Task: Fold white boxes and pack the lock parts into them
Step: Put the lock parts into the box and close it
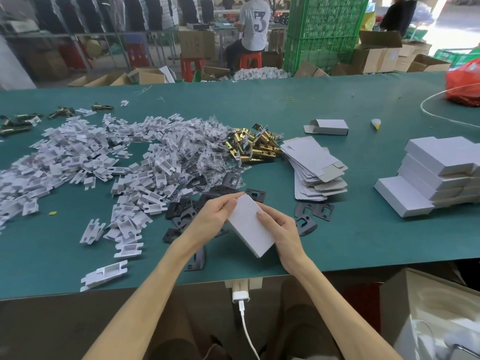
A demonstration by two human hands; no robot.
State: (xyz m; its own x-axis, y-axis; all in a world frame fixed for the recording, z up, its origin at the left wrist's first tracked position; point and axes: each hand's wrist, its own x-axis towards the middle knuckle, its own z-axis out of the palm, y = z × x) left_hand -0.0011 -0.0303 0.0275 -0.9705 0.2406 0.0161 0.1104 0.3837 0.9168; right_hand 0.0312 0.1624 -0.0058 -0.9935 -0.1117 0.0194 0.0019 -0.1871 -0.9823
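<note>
Both hands hold the box (250, 227) just above the near edge of the table (337, 242). The left hand (211, 216) pinches its far end. The right hand (283, 229) wraps its right side, thumb on top. The box appears closed, though fingers hide the far flap. Press each end flap fully home and keep the walls square. Black plates (306, 216) lie just beyond, then brass latches (249, 146) and flat blanks (314, 167). Set finished boxes on the stack (439, 167), right.
</note>
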